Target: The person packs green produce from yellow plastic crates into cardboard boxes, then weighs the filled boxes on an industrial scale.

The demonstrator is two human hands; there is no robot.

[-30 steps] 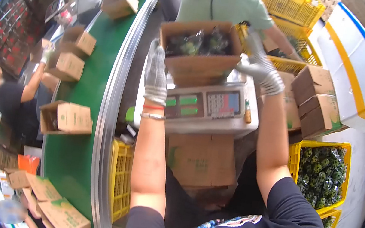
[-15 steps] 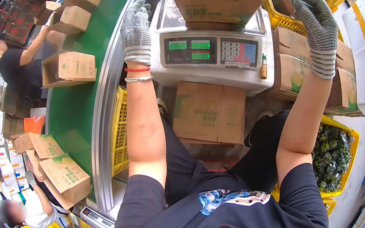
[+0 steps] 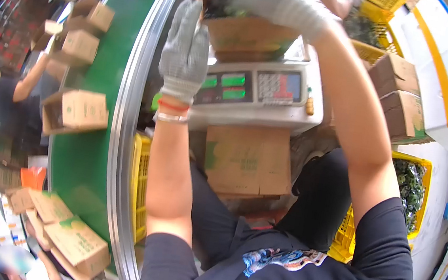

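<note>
A cardboard box (image 3: 249, 39) with dark bagged contents sits on the white weighing scale (image 3: 251, 109), whose display glows green. My left hand (image 3: 186, 49), in a grey striped glove, is upright at the box's left side, its fingers extended and nearly together. Over the box's open top is my right hand (image 3: 280, 2), also gloved and blurred by motion. Its fingertips reach the contents, and whether they grip anything cannot be made out. Below the scale stands a flat-sided carton (image 3: 247, 160).
A green conveyor (image 3: 81, 160) with open boxes (image 3: 85, 111) runs along the left, with co-workers beyond it. Folded cartons (image 3: 398, 99) are stacked at right. A yellow crate (image 3: 425, 197) holds dark bagged items. Another person's hand (image 3: 348, 0) shows at the top.
My right hand has moved left from above the cartons to over the box. My left hand has shifted right, against the box's side. Another person's hand has appeared at the top.
</note>
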